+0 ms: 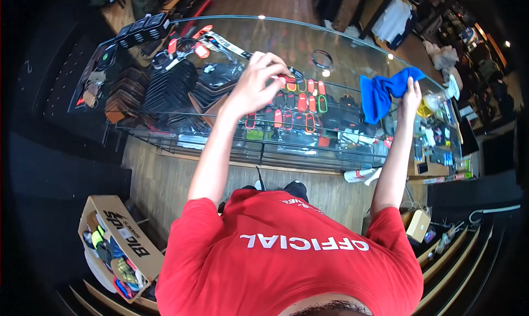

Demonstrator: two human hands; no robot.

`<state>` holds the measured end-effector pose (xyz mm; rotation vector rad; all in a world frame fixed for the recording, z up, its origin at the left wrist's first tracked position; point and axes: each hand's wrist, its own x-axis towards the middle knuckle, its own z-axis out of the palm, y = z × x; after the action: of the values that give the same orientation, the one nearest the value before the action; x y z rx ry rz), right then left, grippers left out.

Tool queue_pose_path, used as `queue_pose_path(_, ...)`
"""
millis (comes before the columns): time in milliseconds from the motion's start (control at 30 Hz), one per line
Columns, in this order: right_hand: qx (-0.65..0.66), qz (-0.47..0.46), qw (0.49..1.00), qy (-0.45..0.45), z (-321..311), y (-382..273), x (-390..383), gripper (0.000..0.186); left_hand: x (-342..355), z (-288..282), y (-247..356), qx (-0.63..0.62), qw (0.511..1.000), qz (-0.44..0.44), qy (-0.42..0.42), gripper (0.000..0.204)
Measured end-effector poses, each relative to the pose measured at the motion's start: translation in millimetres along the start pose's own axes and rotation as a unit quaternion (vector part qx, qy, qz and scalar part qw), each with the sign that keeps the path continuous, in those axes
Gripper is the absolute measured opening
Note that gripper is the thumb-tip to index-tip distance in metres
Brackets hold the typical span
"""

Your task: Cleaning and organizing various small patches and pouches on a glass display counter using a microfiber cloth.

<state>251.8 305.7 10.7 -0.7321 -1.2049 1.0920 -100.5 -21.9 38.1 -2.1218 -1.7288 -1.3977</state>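
In the head view, my left hand (259, 83) is over the middle of the glass counter (352, 46), with its fingers curled together. At its fingertips are a bit of red and a dark loop (296, 74); whether they are gripped is hard to make out. My right hand (411, 100) grips a bright blue cloth (380, 96), which hangs bunched over the counter's right part. A dark ring-shaped band (322, 59) lies on the glass between my hands. Rows of red, black and green tags (302, 102) show beneath the left hand.
Brown and black wallets (129, 93) fill the display's left. A white strap (227, 44) and black boxes (143, 27) lie farther back. Beside the right hand stands a clear bottle with yellow (425, 108). An open cardboard box (124, 236) of goods sits low at left.
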Motion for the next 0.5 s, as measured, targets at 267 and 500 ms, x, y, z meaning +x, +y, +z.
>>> queue_pose_path(267, -0.012, 0.010, 1.000, 0.010, -22.5, 22.7, 2.4, 0.036, -8.6, -4.4, 12.8, -0.180, 0.983, -0.035, 0.015, 0.018)
queue_pose_path(500, 0.019, -0.004, 1.000, -0.011, -13.4, 19.5, -6.2, 0.032, -19.4, -0.1, -0.3, -0.121, 0.992, -0.032, 0.021, 0.017)
